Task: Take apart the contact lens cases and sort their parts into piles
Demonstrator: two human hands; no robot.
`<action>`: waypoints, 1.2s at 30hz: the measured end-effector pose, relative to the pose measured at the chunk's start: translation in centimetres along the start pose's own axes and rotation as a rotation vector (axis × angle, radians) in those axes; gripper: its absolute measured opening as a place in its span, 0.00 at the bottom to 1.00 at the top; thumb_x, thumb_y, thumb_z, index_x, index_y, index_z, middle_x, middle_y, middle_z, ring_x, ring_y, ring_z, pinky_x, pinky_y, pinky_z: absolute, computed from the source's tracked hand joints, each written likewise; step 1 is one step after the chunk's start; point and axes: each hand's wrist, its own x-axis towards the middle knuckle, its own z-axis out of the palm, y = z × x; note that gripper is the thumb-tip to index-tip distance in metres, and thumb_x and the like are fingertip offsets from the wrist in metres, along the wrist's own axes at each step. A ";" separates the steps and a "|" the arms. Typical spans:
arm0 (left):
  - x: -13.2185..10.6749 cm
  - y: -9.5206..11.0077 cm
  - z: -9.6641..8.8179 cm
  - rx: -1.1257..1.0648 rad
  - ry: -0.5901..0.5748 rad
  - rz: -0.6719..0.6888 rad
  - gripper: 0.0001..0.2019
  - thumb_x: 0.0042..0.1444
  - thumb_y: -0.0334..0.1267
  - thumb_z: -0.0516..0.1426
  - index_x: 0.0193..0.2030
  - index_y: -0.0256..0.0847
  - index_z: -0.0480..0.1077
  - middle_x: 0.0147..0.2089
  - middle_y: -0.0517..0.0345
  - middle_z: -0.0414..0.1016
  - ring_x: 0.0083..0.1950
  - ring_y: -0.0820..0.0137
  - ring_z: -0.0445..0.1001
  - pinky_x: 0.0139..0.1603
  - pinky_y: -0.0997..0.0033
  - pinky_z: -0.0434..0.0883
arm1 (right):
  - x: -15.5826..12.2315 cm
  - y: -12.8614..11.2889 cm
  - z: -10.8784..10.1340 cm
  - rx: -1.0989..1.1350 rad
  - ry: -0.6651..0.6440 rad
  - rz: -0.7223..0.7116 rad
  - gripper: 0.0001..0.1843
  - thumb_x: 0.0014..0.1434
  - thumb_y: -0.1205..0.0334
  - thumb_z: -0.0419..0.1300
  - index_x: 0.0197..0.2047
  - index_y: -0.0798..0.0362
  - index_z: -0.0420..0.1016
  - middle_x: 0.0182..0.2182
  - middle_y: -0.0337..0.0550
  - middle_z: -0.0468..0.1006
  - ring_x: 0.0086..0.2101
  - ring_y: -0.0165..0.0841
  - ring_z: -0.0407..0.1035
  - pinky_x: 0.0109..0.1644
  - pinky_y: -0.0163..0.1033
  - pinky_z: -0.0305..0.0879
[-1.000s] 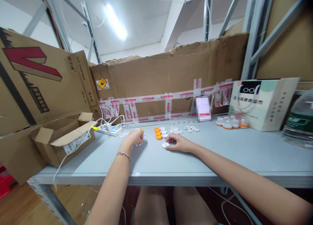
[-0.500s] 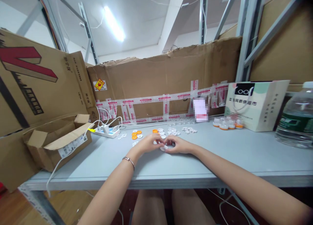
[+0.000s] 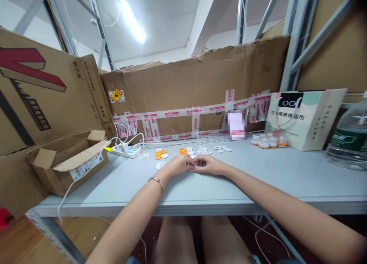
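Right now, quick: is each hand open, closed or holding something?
Left hand: fingers curled in at a mostly hidden white disc; grip cannot be told.
Right hand: closed, apparently holding that disc's edge.

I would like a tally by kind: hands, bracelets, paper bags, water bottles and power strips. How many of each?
Left hand, right hand: 2
Bracelet: 1
Paper bag: 1
Water bottle: 1
Power strip: 1
Total: 6

The tabletop [image 3: 281,172] looks smooth and glossy, the orange discs [image 3: 158,157] plastic, the bracelet [image 3: 159,182] shiny metal, the cardboard panel [image 3: 186,84] matt, rough-edged.
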 end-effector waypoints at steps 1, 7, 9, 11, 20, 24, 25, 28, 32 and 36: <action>0.1 0.0 0.1 0.023 0.002 0.009 0.06 0.53 0.29 0.55 0.34 0.36 0.73 0.35 0.56 0.71 0.37 0.73 0.69 0.39 0.77 0.65 | 0.0 -0.1 0.0 0.002 0.003 0.000 0.18 0.45 0.52 0.61 0.36 0.55 0.75 0.29 0.40 0.69 0.29 0.28 0.59 0.34 0.34 0.58; 0.0 0.2 0.2 0.200 -0.001 0.101 0.08 0.56 0.31 0.51 0.35 0.37 0.72 0.35 0.53 0.70 0.37 0.70 0.68 0.38 0.73 0.63 | 0.0 -0.2 0.1 0.006 0.020 -0.010 0.15 0.45 0.54 0.60 0.34 0.56 0.75 0.27 0.40 0.68 0.28 0.28 0.60 0.33 0.34 0.59; -0.2 0.3 0.1 0.257 -0.001 0.134 0.09 0.57 0.32 0.50 0.34 0.36 0.71 0.35 0.52 0.70 0.37 0.69 0.68 0.39 0.71 0.63 | 0.0 -0.1 0.2 0.008 0.027 -0.012 0.14 0.45 0.55 0.60 0.33 0.57 0.75 0.27 0.40 0.68 0.28 0.28 0.60 0.33 0.34 0.59; -0.2 0.3 0.2 0.302 0.002 0.161 0.10 0.57 0.32 0.49 0.33 0.36 0.71 0.34 0.51 0.70 0.37 0.68 0.68 0.39 0.70 0.62 | 0.0 0.1 0.2 0.012 0.031 -0.014 0.14 0.45 0.55 0.60 0.32 0.57 0.74 0.27 0.40 0.67 0.28 0.28 0.61 0.32 0.34 0.59; -0.1 0.0 0.5 0.323 0.082 0.161 0.07 0.53 0.33 0.53 0.30 0.36 0.71 0.31 0.55 0.71 0.33 0.71 0.68 0.35 0.74 0.62 | -0.1 -0.1 0.3 0.011 0.028 -0.028 0.10 0.43 0.60 0.61 0.30 0.56 0.71 0.26 0.38 0.67 0.29 0.29 0.60 0.34 0.34 0.58; -0.1 0.0 0.5 0.281 0.110 0.158 0.04 0.51 0.31 0.54 0.30 0.37 0.71 0.31 0.56 0.72 0.33 0.73 0.69 0.35 0.76 0.62 | -0.2 -0.2 0.2 0.019 0.021 -0.028 0.10 0.43 0.60 0.61 0.30 0.55 0.70 0.27 0.38 0.66 0.29 0.29 0.60 0.34 0.34 0.58; -0.1 0.0 0.6 0.272 0.113 0.161 0.04 0.50 0.31 0.55 0.30 0.38 0.71 0.31 0.57 0.72 0.33 0.73 0.69 0.34 0.76 0.62 | -0.2 -0.2 0.3 0.021 0.022 -0.025 0.10 0.43 0.60 0.61 0.29 0.55 0.70 0.27 0.38 0.66 0.29 0.29 0.60 0.34 0.34 0.58; -0.1 0.2 0.7 0.255 0.124 0.162 0.03 0.49 0.30 0.56 0.28 0.38 0.71 0.29 0.58 0.71 0.32 0.73 0.69 0.33 0.76 0.62 | -0.2 -0.3 0.3 0.025 0.027 -0.013 0.09 0.43 0.61 0.60 0.29 0.55 0.69 0.26 0.37 0.65 0.29 0.29 0.60 0.34 0.34 0.58; -0.4 0.3 -0.2 0.268 0.177 0.147 0.04 0.52 0.31 0.54 0.31 0.37 0.70 0.30 0.57 0.71 0.34 0.72 0.68 0.34 0.76 0.63 | -0.3 -0.6 0.4 0.022 0.038 -0.006 0.10 0.43 0.60 0.60 0.30 0.56 0.69 0.27 0.38 0.66 0.28 0.29 0.60 0.33 0.35 0.59; -1.5 -0.9 -2.6 0.261 0.258 -0.008 0.06 0.54 0.32 0.52 0.33 0.38 0.70 0.34 0.56 0.71 0.36 0.72 0.68 0.38 0.75 0.63 | -0.4 -1.0 0.2 0.020 0.028 0.033 0.11 0.44 0.59 0.60 0.32 0.55 0.70 0.29 0.40 0.67 0.30 0.30 0.60 0.36 0.36 0.60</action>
